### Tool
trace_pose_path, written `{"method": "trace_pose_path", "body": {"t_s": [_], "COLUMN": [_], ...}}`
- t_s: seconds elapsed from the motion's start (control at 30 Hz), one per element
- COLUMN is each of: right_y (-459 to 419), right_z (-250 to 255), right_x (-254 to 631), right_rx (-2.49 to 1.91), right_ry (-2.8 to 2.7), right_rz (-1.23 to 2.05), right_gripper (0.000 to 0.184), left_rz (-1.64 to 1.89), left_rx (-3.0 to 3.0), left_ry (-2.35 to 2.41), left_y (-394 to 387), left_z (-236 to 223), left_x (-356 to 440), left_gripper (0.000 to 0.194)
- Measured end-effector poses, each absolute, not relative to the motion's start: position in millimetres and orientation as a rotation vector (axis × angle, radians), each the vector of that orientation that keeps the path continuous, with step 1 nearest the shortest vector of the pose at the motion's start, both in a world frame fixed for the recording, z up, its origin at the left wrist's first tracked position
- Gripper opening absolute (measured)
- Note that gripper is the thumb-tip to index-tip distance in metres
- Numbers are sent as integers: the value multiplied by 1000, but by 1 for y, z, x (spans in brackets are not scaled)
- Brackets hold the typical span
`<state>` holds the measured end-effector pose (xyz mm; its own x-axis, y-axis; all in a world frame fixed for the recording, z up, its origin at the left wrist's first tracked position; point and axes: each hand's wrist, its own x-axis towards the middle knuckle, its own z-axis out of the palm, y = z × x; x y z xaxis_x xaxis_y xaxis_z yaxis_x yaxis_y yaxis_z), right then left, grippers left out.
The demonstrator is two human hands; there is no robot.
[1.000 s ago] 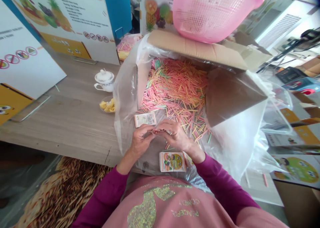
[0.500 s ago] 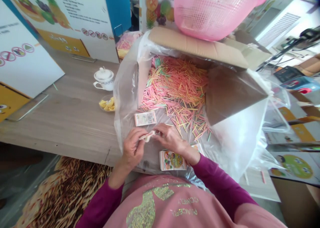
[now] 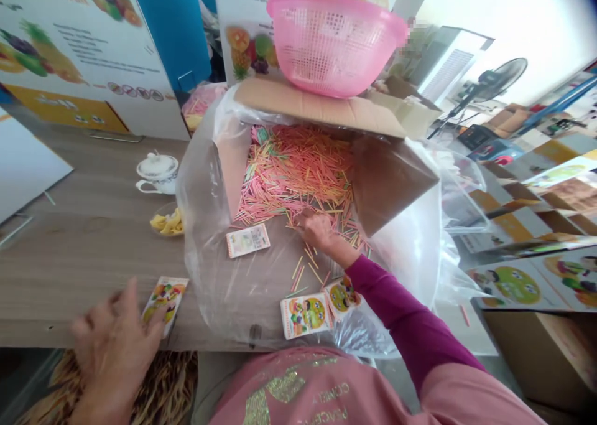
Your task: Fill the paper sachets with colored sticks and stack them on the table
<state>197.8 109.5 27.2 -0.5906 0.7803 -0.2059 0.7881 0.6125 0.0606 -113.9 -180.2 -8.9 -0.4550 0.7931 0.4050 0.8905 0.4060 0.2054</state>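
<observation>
Right hand [image 3: 321,232] is in the near spill of sticks [image 3: 301,170] out of the box [image 3: 321,104], fingers down among them; grip hidden, can't tell if any are held. Left hand [image 3: 112,341], blurred, fingers spread wide, is at a packet [image 3: 163,300] by the tabletop's [image 3: 69,251] front edge, left of the plastic [image 3: 200,226]; contact unclear. Step looks like reaching into the sticks; gripping some would call for a light pinch, fingertips closing around loose ones.
</observation>
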Motion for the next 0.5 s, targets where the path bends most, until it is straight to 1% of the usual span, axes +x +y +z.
{"method": "trace_pose_path", "body": {"t_s": [0.03, 0.07, 0.1, 0.17, 0.2, 0.3, 0.4, 0.5], "right_y": [118, 126, 134, 148, 154, 160, 161, 163], "right_z": [29, 31, 32, 35, 35, 36, 37, 37], "right_x": [199, 200, 199, 197, 195, 193, 194, 189], "right_rx": [1317, 1335, 1346, 1337, 1313, 1212, 1177, 1204], "right_ry": [2639, 2647, 2646, 2619, 2600, 2567, 2555, 2556], "right_rz": [-41, -31, -31, -63, -86, -140, -164, -161], "right_gripper": [44, 49, 56, 66, 68, 78, 82, 75], "left_rz": [-566, -594, -679, -716, -681, -487, -319, -275], "left_rx": [-1497, -1518, -1576, -1932, -2082, -2247, -2302, -2338], "left_ry": [-2357, -2295, -2193, -2082, -2069, -2180, -2214, -2133], "left_y": [-173, -162, -147, -110, -90, -40, -22, -27], "left_z": [-1, 7, 13, 20, 20, 11, -1, -7], "left_x": [-101, -87, -72, -45, -34, -16, -14, -15], "left_gripper": [52, 51, 45, 36, 37, 29, 20, 23]}}
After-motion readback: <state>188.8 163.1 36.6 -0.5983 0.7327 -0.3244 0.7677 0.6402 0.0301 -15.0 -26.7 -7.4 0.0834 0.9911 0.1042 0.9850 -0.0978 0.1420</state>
